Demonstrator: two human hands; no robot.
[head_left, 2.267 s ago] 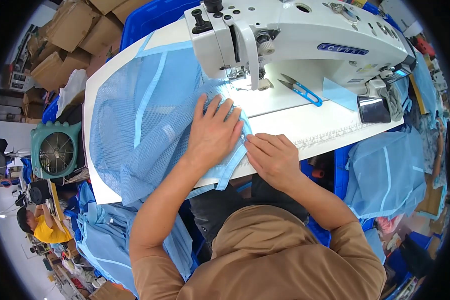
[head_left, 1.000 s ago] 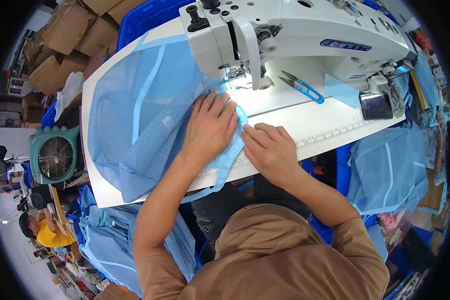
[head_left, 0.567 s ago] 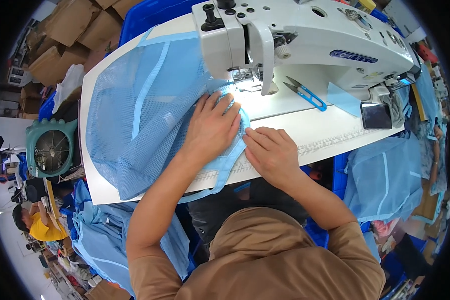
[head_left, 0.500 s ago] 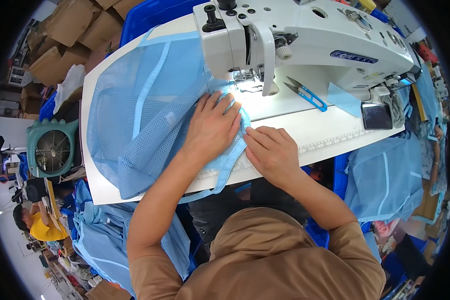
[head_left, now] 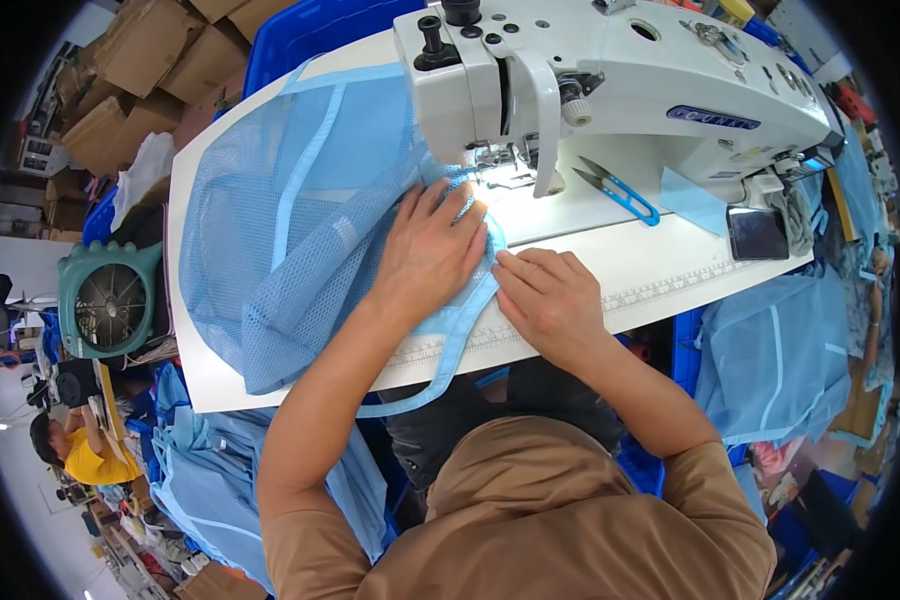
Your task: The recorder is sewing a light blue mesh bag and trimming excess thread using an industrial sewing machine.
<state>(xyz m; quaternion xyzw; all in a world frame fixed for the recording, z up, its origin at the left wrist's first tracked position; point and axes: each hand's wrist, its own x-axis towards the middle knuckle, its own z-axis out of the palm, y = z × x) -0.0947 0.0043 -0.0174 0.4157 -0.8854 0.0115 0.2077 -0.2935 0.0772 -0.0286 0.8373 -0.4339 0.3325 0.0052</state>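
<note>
Lets the tail of a pale-blue trim strip (head_left: 452,358) curve off the near edge of the white table (head_left: 610,252). Pinches that strip higher up with the right hand (head_left: 553,300), between thumb and fingertips, just beside the left. Presses the left hand (head_left: 425,255) flat, fingers a little spread, on a blue mesh piece (head_left: 235,190) lying across the table's left half. Looks to be mid-seam, guiding the curved edge toward the presser foot (head_left: 511,183) of the white sewing machine (head_left: 630,80). Hard to tell, through bright glare, the exact contact of cloth and foot. Calls next for keeping strip and mesh edge aligned round the bend, with the 2 hands turning together and left fingertips clear of the foot. Leaves the blue-handled snips (head_left: 618,188) lying beyond, beside the machine's arm, with the phone (head_left: 758,233) farther right. Compared with 2.3 s ago, brings both hands nearer the foot, and drapes the strip in a smooth curve instead of a sharp bend by the table edge.
</note>
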